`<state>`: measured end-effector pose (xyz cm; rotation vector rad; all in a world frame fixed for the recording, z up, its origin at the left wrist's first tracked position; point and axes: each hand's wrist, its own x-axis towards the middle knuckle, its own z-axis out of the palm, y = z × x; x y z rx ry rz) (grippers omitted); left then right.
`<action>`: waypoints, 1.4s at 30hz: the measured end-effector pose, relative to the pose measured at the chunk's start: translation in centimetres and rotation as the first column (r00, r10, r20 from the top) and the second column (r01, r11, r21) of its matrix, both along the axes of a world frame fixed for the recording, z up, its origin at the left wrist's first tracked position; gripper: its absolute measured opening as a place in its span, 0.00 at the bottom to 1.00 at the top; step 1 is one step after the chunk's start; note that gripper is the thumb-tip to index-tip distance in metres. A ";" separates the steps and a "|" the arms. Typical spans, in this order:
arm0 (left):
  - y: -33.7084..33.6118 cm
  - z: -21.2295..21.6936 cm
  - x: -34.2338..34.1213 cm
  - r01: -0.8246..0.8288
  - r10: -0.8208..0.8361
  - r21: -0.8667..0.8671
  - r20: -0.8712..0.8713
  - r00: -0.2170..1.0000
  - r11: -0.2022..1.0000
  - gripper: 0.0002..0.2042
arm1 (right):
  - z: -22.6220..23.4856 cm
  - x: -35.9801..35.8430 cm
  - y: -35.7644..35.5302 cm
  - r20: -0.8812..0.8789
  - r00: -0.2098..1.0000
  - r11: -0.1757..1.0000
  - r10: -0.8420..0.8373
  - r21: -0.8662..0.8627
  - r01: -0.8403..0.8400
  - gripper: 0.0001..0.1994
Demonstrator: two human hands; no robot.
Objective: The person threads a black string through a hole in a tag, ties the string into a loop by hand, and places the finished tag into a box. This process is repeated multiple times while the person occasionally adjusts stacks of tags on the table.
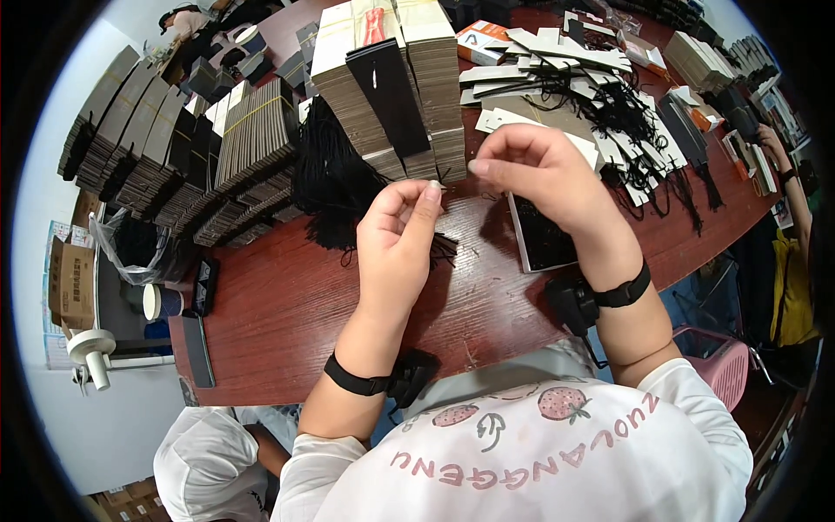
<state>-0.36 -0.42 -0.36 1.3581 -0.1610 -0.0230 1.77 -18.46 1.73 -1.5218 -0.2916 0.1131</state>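
Observation:
Both hands hang over the near middle of the red-brown table, fingertips a short gap apart. My left hand (396, 239) is closed in a pinch, thumb pressed on the bent fingers; a tiny dark tip shows there, too small to name. My right hand (544, 174) pinches thumb against forefinger, and what it holds, if anything, does not show. Left of my left hand lies a thick bundle of black cords (335, 174). Behind my hands rises a tall stack of cardboard pieces (435, 87), with a black strip of card (389, 100) leaning on its front. Below my right hand lies a white-edged black tray (541, 235).
White cards tangled with black cords (609, 113) spread at the right back. Banded cardboard stacks (252, 135) line the left. A red-handled tool (374, 26) lies on the tall stack. A person's white sleeve (204, 452) is at lower left; another person's arm (778, 152) reaches in right.

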 end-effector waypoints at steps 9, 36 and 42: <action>0.0 0.0 0.1 0.003 -0.002 0.019 -0.021 1.000 1.000 0.06 | 0.4 -1.0 -1.9 -0.006 0.985 0.197 0.173 -0.979 -0.040 0.07; -0.1 -0.3 0.2 0.032 -0.031 0.046 -0.029 0.999 0.998 0.06 | 1.5 -0.2 -3.0 -0.036 0.999 0.767 0.023 -0.640 -0.041 0.02; 0.0 -0.2 0.1 0.045 -0.044 0.023 -0.051 0.998 0.999 0.06 | 0.2 0.1 -1.0 -0.168 0.984 0.983 0.060 -0.160 -0.088 0.03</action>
